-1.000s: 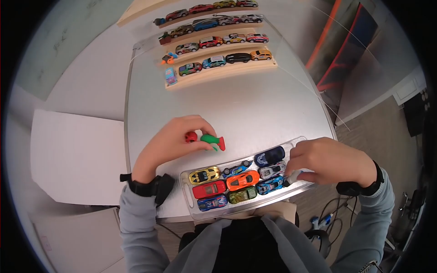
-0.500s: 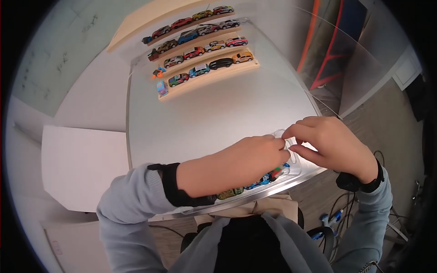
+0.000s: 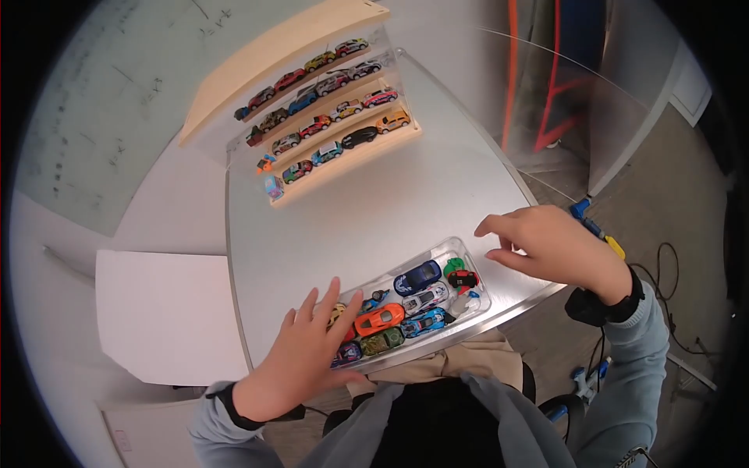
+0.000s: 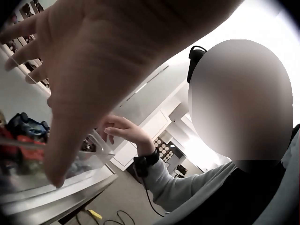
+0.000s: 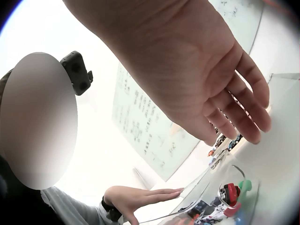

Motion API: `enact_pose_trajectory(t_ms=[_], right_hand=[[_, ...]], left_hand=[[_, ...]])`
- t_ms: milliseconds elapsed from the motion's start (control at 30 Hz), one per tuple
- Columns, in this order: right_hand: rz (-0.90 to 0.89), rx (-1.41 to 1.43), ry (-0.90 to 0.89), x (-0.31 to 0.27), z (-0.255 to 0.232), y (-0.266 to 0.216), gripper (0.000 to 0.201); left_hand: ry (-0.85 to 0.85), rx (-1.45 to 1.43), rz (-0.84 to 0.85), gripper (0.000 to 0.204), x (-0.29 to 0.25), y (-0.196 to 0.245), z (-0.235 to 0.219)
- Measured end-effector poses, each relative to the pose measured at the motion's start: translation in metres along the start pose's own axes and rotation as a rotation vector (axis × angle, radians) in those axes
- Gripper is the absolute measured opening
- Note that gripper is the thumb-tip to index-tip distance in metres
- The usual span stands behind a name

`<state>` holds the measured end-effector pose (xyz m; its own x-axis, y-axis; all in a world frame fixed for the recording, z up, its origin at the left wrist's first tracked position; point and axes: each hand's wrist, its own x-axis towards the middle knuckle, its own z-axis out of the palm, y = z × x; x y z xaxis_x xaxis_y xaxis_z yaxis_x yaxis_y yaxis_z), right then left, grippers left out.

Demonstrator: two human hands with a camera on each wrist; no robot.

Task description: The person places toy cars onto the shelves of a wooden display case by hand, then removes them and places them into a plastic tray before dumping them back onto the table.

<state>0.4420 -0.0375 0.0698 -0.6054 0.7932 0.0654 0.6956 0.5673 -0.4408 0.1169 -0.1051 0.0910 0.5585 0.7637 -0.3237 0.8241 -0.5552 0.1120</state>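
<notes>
My left hand (image 3: pixel 300 355) is spread over the left end of a clear tray (image 3: pixel 480 300), its fingers straight and holding nothing; contact with the tray is unclear. In the tray lie an orange car (image 3: pixel 380 319), a dark blue car (image 3: pixel 417 278), a white car (image 3: pixel 426 298), a green camouflage car (image 3: pixel 382 342) and others. Green and red pieces (image 3: pixel 463 278) fill its right end; the right wrist view shows them as a red piece (image 5: pixel 230 193) beside a green one (image 5: pixel 245 185). My right hand (image 3: pixel 558 246) hangs empty right of the tray, fingers loosely bent.
A wooden rack (image 3: pixel 343 166) with several rows of toy cars stands at the back left of the metal table (image 3: pixel 335 234). A white board surface (image 3: pixel 168 316) lies left of the table. Cables (image 3: pixel 671 292) run over the floor at the right.
My left hand has released the red and green toy at the tray's right end and moved back left. My right hand has drawn away rightward, empty. The head view has shifted.
</notes>
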Motion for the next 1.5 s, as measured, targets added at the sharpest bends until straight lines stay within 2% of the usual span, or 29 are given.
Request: enact_pose_trajectory(t_ms=[100,200,267,400,467,500,567,667,733,767,833,867,900,933,1033,1167,1233,1267,1333,1367,1433,1500], right_hand=[[-0.064,-0.005,-0.005,0.017,0.017,0.003,0.025],[-0.009,-0.022,-0.010,0.040,0.030,0.003,0.025],[0.054,0.088,0.104,0.060,0.043,0.013,0.025],[0.143,0.211,0.106,0.103,0.059,0.036,0.024],[0.167,0.424,0.235,0.125,0.067,0.056,0.022],[0.164,0.417,0.233,0.134,0.069,0.063,0.022],[0.308,0.893,0.224,0.151,0.069,0.071,0.021],[0.308,0.948,0.362,0.174,0.086,0.084,0.021],[0.319,0.972,0.427,0.182,0.089,0.084,0.022],[0.343,1.021,0.476,0.183,0.091,0.081,0.023],[0.367,1.066,0.511,0.180,0.093,0.081,0.024],[0.305,1.118,0.499,0.174,0.094,0.084,0.026],[0.245,1.172,0.486,0.169,0.096,0.085,0.029],[0.257,1.173,0.511,0.168,0.090,0.071,0.026],[0.195,1.181,0.447,0.166,0.094,0.079,0.029],[0.238,1.143,0.456,0.168,0.094,0.075,0.028],[0.424,1.080,0.544,0.167,0.092,0.069,0.029],[0.429,1.079,0.541,0.165,0.089,0.066,0.029],[0.480,1.067,0.418,0.159,0.084,0.060,0.034],[0.486,1.069,0.414,0.158,0.085,0.062,0.034],[0.309,1.090,0.468,0.159,0.088,0.068,0.034],[0.305,1.066,0.477,0.158,0.086,0.068,0.031]], left_hand=[[0.037,0.122,-0.063,0.096,-0.003,-0.010,0.010],[0.102,0.071,-0.035,0.095,-0.001,-0.021,0.014],[0.214,0.032,0.004,0.095,0.007,-0.036,0.016],[0.349,-0.128,-0.021,0.091,0.035,-0.071,0.016],[0.412,-0.103,-0.002,0.090,0.051,-0.095,0.021],[0.467,-0.078,0.018,0.089,0.057,-0.106,0.023],[0.452,-0.111,-0.014,0.085,0.066,-0.123,0.025],[0.577,-0.186,-0.028,0.079,0.077,-0.153,0.037],[0.747,-0.618,-0.040,0.075,0.079,-0.166,0.045],[0.754,-0.618,-0.043,0.075,0.078,-0.168,0.048],[0.627,-1.031,-0.351,0.068,0.076,-0.165,0.056],[0.630,-1.038,-0.358,0.068,0.077,-0.166,0.059],[0.599,-1.139,-0.285,0.067,0.077,-0.168,0.061],[0.565,-1.239,-0.211,0.067,0.077,-0.169,0.064],[0.605,-1.316,-0.230,0.067,0.084,-0.171,0.072],[0.724,-1.249,-0.225,0.058,0.079,-0.161,0.063],[0.657,-0.977,-0.460,0.038,0.072,-0.164,0.062],[0.653,-0.981,-0.461,0.038,0.071,-0.167,0.064],[0.753,-1.002,-0.426,0.020,0.071,-0.171,0.068],[0.747,-1.005,-0.430,0.020,0.071,-0.173,0.070],[0.816,-1.028,-0.393,0.017,0.071,-0.175,0.073],[0.844,-1.128,-0.362,0.017,0.072,-0.175,0.074]])
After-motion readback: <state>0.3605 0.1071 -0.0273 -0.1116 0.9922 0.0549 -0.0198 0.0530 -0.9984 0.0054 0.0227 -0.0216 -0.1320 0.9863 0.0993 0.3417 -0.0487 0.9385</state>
